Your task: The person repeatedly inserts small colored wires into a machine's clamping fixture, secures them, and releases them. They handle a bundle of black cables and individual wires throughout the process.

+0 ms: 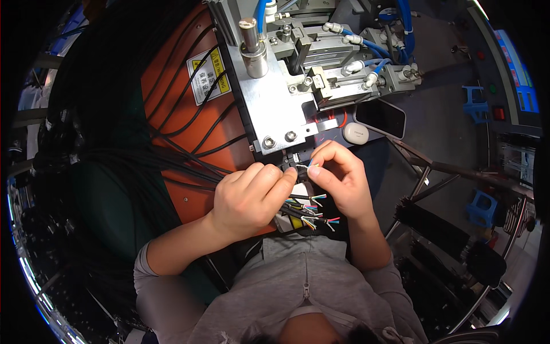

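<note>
My left hand (249, 198) is closed around a black cable just in front of the machine, its thumb and forefinger pressed together near the cable's end. Facing it, my right hand (346, 180) pinches thin coloured wires (303, 166) that fan out from that end. Both sets of fingertips are close together, beside a small dark fixture (295, 157) under the edge of a metal plate (275, 112). Below my left hand lie several more cable ends (312, 221), stripped to show coloured wires. My fingers hide most of the held cable end.
A bundle of black cables (183, 152) runs in from the left across an orange panel (172, 74) with a warning label (209, 77). Pneumatic cylinders with blue hoses (366, 43) fill the back. A white rounded case (356, 133) and a phone (381, 119) lie at the right.
</note>
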`<control>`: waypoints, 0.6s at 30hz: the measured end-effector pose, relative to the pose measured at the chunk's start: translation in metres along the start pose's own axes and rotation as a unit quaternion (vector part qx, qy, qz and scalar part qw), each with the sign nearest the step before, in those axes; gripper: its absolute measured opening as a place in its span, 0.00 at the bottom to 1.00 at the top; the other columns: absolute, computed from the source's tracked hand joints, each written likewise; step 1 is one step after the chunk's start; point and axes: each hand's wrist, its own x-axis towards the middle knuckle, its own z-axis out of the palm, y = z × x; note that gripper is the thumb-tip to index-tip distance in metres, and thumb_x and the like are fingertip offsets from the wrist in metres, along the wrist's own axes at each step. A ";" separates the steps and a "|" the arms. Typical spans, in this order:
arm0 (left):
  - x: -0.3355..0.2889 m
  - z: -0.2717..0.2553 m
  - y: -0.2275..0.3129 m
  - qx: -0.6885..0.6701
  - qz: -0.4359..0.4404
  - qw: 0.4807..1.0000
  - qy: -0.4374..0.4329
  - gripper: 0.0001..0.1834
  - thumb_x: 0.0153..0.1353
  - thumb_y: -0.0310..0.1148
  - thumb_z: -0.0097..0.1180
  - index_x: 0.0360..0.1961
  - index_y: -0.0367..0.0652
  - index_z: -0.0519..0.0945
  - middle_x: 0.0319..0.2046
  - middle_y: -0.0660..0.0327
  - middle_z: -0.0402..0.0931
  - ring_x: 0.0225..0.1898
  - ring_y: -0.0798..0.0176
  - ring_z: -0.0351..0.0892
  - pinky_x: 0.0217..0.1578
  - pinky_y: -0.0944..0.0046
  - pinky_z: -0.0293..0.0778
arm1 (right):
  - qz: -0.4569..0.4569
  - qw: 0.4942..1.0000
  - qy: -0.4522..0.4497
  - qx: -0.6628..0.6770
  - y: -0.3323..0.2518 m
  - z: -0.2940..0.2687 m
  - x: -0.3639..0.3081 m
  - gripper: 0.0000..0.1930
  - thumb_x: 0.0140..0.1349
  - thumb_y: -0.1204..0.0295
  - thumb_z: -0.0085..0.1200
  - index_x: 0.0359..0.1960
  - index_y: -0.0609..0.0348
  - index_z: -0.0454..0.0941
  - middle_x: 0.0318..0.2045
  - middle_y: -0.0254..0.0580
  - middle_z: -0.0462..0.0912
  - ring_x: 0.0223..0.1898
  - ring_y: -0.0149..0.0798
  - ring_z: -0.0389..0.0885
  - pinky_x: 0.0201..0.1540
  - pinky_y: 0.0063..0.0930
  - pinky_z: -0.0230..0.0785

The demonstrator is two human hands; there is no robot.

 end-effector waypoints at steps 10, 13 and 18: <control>0.005 -0.004 0.013 0.083 -0.040 0.991 -0.099 0.17 0.46 0.28 0.56 0.40 0.38 0.81 0.24 0.67 0.63 0.23 0.72 0.67 0.15 0.74 0.63 | -0.227 0.893 0.086 -0.379 0.012 0.010 0.014 0.04 0.49 0.80 0.57 0.21 0.62 0.73 0.20 0.41 0.74 0.24 0.43 0.71 0.28 0.33 0.63; 0.005 -0.004 0.015 0.091 -0.046 0.990 -0.100 0.17 0.46 0.28 0.56 0.40 0.38 0.81 0.24 0.67 0.63 0.23 0.72 0.68 0.15 0.74 0.63 | -0.245 0.890 0.081 -0.376 0.013 0.008 0.012 0.04 0.48 0.80 0.56 0.21 0.62 0.73 0.20 0.40 0.73 0.23 0.42 0.70 0.28 0.33 0.63; 0.004 -0.003 0.013 0.088 -0.044 0.991 -0.096 0.15 0.47 0.27 0.56 0.39 0.38 0.81 0.23 0.66 0.63 0.23 0.71 0.69 0.16 0.74 0.64 | -0.205 0.929 0.115 -0.287 0.023 0.011 0.017 0.03 0.50 0.80 0.55 0.22 0.63 0.73 0.20 0.39 0.72 0.23 0.36 0.70 0.27 0.28 0.62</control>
